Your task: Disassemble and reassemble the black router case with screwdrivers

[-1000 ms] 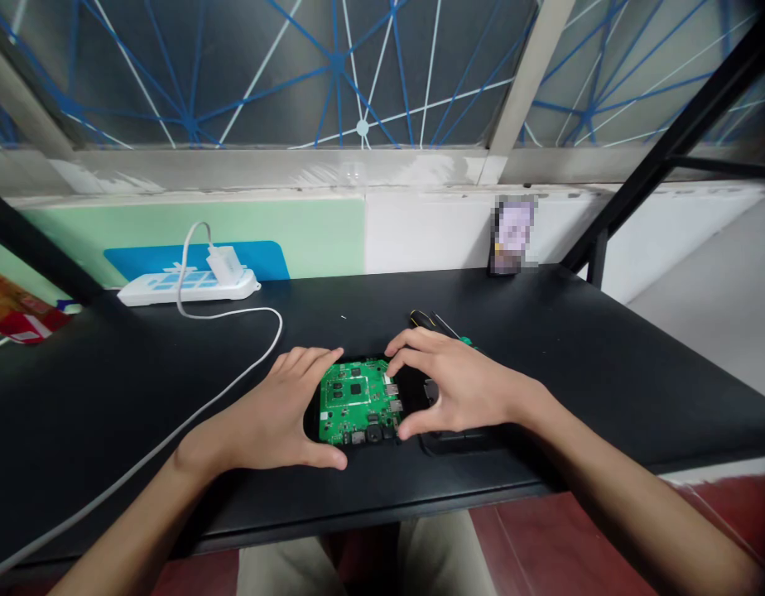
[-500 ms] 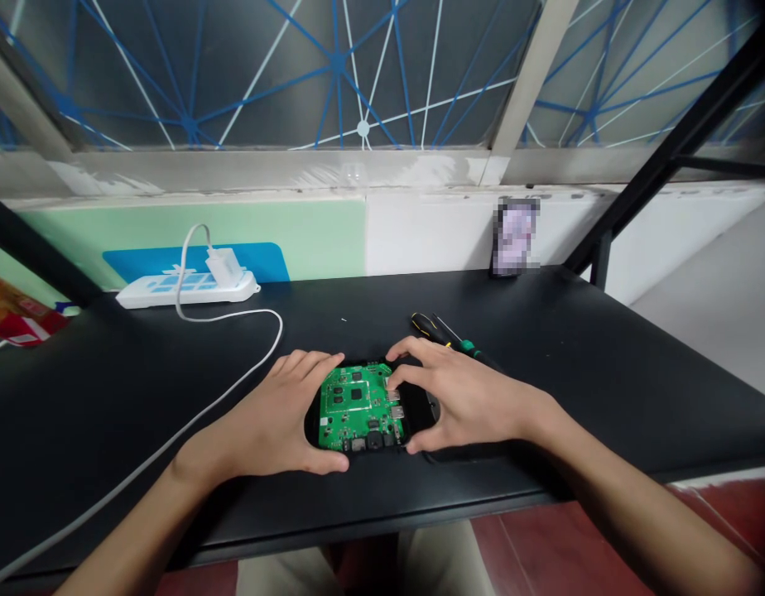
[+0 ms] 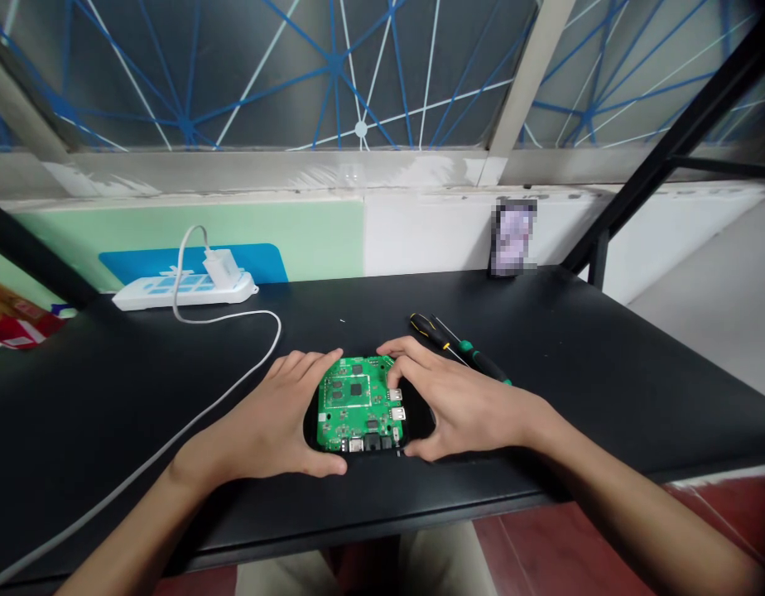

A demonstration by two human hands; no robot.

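Note:
A green circuit board (image 3: 351, 414) with metal ports along its right and near edges sits in a black case (image 3: 310, 426) near the table's front edge. My left hand (image 3: 276, 418) grips the left side of the case, thumb at the near edge and fingers at the far edge. My right hand (image 3: 460, 401) holds the right side, with its thumb at the near corner and a bent index finger touching the board by the upper port. Just beyond my right hand lie a black-and-yellow screwdriver (image 3: 429, 329) and a green-and-black screwdriver (image 3: 485, 362).
A white power strip (image 3: 184, 290) with a plugged-in charger (image 3: 222, 269) stands at the back left; its white cable (image 3: 233, 385) runs across the black table (image 3: 606, 372). A phone (image 3: 512, 238) leans on the wall. A red package (image 3: 19, 319) lies far left.
The board looks more level and its ports show more clearly. My right hand has shifted slightly left, its fingers bent closer to the board. More of the green-and-black screwdriver shows.

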